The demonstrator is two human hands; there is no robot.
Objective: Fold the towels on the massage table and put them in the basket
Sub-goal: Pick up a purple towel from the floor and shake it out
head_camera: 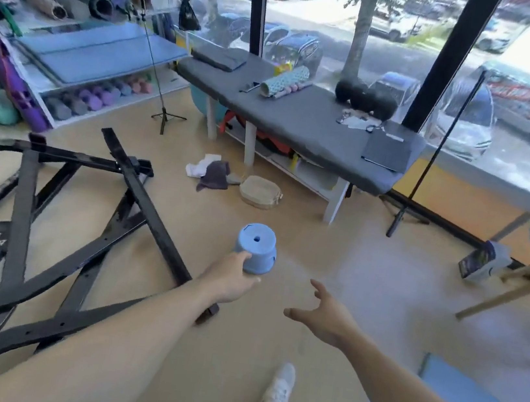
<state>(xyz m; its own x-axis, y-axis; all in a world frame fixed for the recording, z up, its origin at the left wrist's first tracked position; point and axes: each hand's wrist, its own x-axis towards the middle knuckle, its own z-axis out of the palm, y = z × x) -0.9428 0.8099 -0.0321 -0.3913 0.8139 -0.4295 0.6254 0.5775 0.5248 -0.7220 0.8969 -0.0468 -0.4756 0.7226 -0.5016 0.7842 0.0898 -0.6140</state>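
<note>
The left hand (233, 276) holds a small light-blue plastic basket (256, 248) that is turned upside down, its round bottom with one hole facing up; the fingers are closed around its lower rim. The right hand (326, 315) is free just beside it, with the fingers spread wide and grasping nothing. Both arms are stretched forward over the pale wooden floor (333, 261), and one white sneaker (277, 393) shows below. Further away stands the long grey padded bench (301, 127) on white legs, in front of a big window. On the floor near one of its legs lies a small heap of towels (209, 173): one white towel (198, 166) and one dark purple-grey towel (215, 176), both crumpled and touching each other; perhaps a third grey piece lies under them, I cannot tell. Just beside the heap sits one round beige woven cushion (260, 191). On top of the bench I count one folded grey cloth (219, 56) at the far end, one rolled patterned turquoise mat (284, 81), three black balls (366, 99) close together, and one dark flat folder (387, 148) at the near end. To the left, one black metal frame (49, 221) lies flat on the floor, and one blue mat (480, 401) shows at the lower right.
</note>
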